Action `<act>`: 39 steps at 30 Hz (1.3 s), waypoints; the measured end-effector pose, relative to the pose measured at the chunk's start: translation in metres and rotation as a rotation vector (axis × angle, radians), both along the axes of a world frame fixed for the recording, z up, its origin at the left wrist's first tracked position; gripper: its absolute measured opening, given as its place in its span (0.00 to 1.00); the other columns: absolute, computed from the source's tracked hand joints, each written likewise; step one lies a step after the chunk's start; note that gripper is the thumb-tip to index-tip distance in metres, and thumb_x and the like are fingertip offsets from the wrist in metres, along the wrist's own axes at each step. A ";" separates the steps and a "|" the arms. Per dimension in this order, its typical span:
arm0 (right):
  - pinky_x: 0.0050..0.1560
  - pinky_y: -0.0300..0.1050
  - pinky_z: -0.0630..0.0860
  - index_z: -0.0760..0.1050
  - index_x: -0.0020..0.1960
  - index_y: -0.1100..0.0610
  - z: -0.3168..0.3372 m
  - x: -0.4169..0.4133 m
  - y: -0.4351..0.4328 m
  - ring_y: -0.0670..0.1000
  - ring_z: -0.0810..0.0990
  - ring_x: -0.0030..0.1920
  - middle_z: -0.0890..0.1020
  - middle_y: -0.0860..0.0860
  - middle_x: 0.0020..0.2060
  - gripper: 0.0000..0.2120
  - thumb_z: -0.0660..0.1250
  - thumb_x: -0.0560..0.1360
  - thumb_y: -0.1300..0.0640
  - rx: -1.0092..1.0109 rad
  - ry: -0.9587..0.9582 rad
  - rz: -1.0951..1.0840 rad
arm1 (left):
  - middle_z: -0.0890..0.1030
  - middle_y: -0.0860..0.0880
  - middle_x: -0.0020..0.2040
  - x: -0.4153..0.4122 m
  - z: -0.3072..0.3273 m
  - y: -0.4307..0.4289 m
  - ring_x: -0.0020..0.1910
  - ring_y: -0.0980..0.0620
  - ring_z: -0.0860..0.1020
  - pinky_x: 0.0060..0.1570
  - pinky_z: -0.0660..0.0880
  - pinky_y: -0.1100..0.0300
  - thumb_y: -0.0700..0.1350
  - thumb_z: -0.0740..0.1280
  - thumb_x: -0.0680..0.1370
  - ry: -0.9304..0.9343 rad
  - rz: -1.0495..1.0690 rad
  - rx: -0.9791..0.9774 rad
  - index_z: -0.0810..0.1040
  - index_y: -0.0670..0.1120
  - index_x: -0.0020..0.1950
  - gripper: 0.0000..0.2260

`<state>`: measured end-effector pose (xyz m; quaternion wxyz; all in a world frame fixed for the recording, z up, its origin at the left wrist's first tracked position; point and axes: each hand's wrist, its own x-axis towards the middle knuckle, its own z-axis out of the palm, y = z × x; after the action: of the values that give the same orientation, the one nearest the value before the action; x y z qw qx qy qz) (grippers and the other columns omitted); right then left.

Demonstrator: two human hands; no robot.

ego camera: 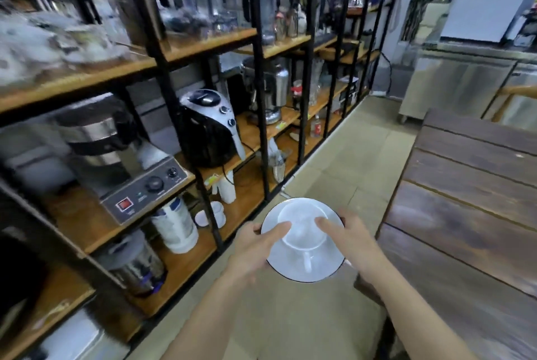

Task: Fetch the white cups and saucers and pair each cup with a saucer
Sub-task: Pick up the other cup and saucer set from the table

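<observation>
A white saucer with a dark rim [293, 268] is held in mid-air above the floor, low in the middle of the head view. A white cup [303, 231] sits on it, handle pointing toward me. My left hand [255, 246] grips the saucer's left edge, thumb pressing the cup's rim. My right hand [350, 236] grips the right edge, thumb likewise on the cup. On a low shelf to the left stands another white cup on a saucer [216, 214].
A tall black-framed rack with wooden shelves [255, 48] runs along the left, loaded with coffee machines, a blender, jars and containers. A dark wooden plank table [470, 202] stands at the right. Tiled floor [343, 156] lies between them. Steel counters stand far right.
</observation>
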<state>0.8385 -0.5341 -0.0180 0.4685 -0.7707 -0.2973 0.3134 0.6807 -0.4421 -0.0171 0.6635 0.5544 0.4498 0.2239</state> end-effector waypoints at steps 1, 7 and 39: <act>0.39 0.46 0.73 0.76 0.41 0.56 0.003 -0.021 0.014 0.54 0.79 0.39 0.79 0.49 0.34 0.08 0.69 0.72 0.50 0.007 0.010 0.041 | 0.84 0.51 0.35 -0.024 0.004 0.007 0.31 0.56 0.82 0.22 0.73 0.66 0.53 0.74 0.68 0.010 0.040 0.014 0.79 0.47 0.44 0.12; 0.28 0.35 0.69 0.76 0.48 0.61 0.022 -0.158 0.107 0.48 0.77 0.36 0.79 0.51 0.38 0.16 0.70 0.70 0.48 0.068 0.010 0.312 | 0.84 0.47 0.43 -0.178 0.028 0.047 0.40 0.49 0.83 0.27 0.78 0.59 0.55 0.74 0.68 0.015 0.355 0.055 0.78 0.49 0.46 0.14; 0.33 0.41 0.68 0.76 0.58 0.62 0.029 -0.562 0.530 0.53 0.77 0.43 0.80 0.56 0.45 0.19 0.66 0.74 0.49 0.060 0.025 0.751 | 0.67 0.50 0.29 -0.540 0.027 0.380 0.29 0.55 0.69 0.25 0.65 0.67 0.55 0.72 0.69 0.147 1.144 0.152 0.76 0.39 0.39 0.19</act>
<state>0.2770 -0.0043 0.0113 0.3472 -0.5900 -0.5624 0.4638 0.1403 -0.0625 0.0104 0.3624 0.2835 0.7052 0.5394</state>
